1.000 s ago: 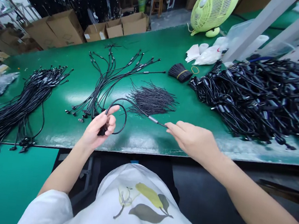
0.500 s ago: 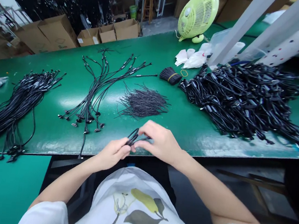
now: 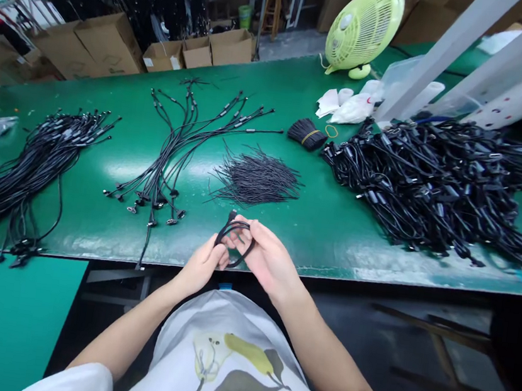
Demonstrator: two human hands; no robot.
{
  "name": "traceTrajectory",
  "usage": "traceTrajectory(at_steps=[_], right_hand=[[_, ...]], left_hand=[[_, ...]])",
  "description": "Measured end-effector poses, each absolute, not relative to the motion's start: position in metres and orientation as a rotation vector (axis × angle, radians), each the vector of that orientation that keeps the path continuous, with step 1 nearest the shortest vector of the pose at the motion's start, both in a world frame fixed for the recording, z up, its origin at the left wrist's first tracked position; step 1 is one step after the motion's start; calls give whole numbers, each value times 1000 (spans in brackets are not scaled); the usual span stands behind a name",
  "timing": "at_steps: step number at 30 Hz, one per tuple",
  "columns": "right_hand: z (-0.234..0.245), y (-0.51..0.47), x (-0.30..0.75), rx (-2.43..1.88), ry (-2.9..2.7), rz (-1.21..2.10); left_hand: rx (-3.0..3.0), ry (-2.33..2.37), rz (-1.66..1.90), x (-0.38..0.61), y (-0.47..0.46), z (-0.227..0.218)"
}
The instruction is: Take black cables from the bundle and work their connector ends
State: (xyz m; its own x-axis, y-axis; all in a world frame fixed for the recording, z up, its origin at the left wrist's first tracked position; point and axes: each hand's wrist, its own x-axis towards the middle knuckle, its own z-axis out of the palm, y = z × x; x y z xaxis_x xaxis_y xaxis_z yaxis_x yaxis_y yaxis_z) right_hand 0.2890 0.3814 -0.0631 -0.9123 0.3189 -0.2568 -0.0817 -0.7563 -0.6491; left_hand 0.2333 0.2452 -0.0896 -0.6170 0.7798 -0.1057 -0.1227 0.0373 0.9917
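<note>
A black cable (image 3: 244,258) is looped into a small ring above the table's front edge. My left hand (image 3: 202,264) pinches the ring on its left side. On the other side my right hand (image 3: 270,257) is closed around the coil, its fingers partly inside the loop. A dark connector end sticks up at the ring's top. Just beyond my hands lies a loose pile of short black ties (image 3: 263,178). Left of it, several straight cables (image 3: 168,159) with connectors are spread out on the green table (image 3: 108,234).
A large heap of coiled cables (image 3: 438,185) covers the right side. At the left lies a thick bundle of long cables (image 3: 31,167). A banded tie bundle (image 3: 307,134), white rolls (image 3: 352,105) and a green fan (image 3: 365,27) stand farther back, beside a white post (image 3: 442,59).
The cable has gone from a narrow bunched coil to an open round loop. My right hand has turned palm inward and moved onto the loop's right side. The view has shifted slightly.
</note>
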Motion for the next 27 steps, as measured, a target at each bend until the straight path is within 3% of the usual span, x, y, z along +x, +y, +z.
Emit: traceTrajectory(at_steps=[9, 17, 23, 25, 27], right_hand=[[-62, 358, 296, -387, -1248, 2308], [-50, 390, 294, -278, -1065, 2733], [-50, 400, 292, -236, -1153, 2779], [-49, 408, 294, -282, -1259, 2688], [-49, 419, 301, -360, -1458, 2382]], left_hand=[[892, 1622, 1417, 240, 255, -104], [352, 1011, 1508, 260, 261, -91], [23, 707, 1464, 259, 267, -71], [18, 722, 1453, 257, 268, -72], [66, 894, 1489, 255, 268, -77]])
